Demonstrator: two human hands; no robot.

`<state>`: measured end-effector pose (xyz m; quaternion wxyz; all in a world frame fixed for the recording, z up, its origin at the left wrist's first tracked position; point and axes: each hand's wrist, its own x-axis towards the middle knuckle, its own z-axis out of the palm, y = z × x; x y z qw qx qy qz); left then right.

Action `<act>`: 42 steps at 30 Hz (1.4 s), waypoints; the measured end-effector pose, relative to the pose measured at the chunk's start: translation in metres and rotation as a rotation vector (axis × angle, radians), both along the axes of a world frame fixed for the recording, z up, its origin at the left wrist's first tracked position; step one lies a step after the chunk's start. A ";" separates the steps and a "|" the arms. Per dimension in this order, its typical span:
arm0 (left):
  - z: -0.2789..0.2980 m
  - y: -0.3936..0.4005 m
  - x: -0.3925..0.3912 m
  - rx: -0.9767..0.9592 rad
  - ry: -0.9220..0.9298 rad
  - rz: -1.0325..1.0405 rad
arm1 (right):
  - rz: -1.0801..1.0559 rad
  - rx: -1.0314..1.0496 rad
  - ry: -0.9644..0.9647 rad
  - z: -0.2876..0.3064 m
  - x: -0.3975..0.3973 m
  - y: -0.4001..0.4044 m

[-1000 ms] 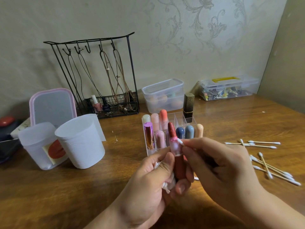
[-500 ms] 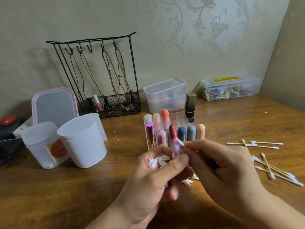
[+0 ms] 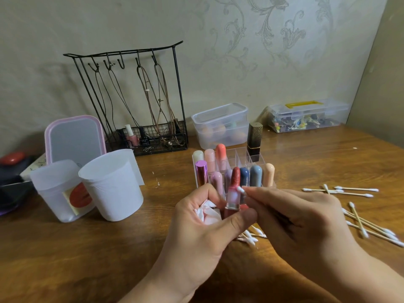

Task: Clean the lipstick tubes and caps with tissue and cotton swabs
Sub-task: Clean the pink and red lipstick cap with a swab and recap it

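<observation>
Where hands [image 3: 251,217] meet, swab shaft [image 3: 240,189] hides.

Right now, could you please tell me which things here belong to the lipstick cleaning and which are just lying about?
In use: left hand holding open lipstick and tissue; right hand with cotton swab; spare swabs; lipstick organiser.

Lying about: jewellery stand, mirror, two plastic cups, clear storage boxes.
</observation>
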<state>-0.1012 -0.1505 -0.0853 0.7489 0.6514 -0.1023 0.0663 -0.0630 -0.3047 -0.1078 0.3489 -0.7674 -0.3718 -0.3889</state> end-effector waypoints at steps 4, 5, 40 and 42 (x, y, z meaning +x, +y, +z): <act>0.005 -0.001 -0.004 0.086 -0.025 0.056 | -0.038 -0.037 -0.031 0.002 -0.001 0.000; 0.006 -0.001 -0.005 0.110 -0.033 0.071 | -0.049 -0.048 -0.044 0.002 -0.001 -0.001; -0.016 0.012 0.002 0.844 -0.448 0.556 | -0.154 -0.283 -0.082 0.000 -0.007 0.001; -0.016 0.013 0.003 0.870 -0.470 0.562 | -0.166 -0.294 -0.081 0.001 -0.008 0.001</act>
